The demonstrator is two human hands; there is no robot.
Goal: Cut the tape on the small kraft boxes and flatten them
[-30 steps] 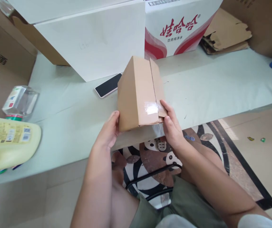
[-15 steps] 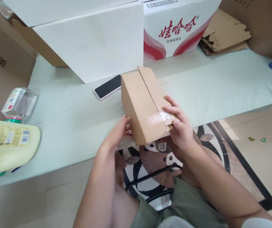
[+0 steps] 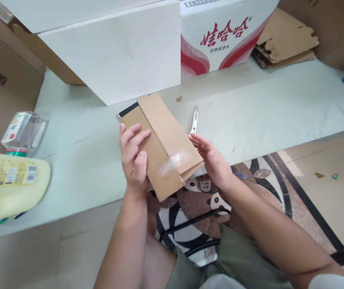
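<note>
A pale green cloth covers the bench (image 3: 268, 104), its front edge slanting up toward the right corner. Past that edge lies a floor (image 3: 334, 156) of glossy beige tiles, lighter sheen showing near the bench's right half. Below the middle, a brown, black and white patterned inlay (image 3: 187, 202) ends at a dark band (image 3: 311, 210). The light is soft and even.
</note>
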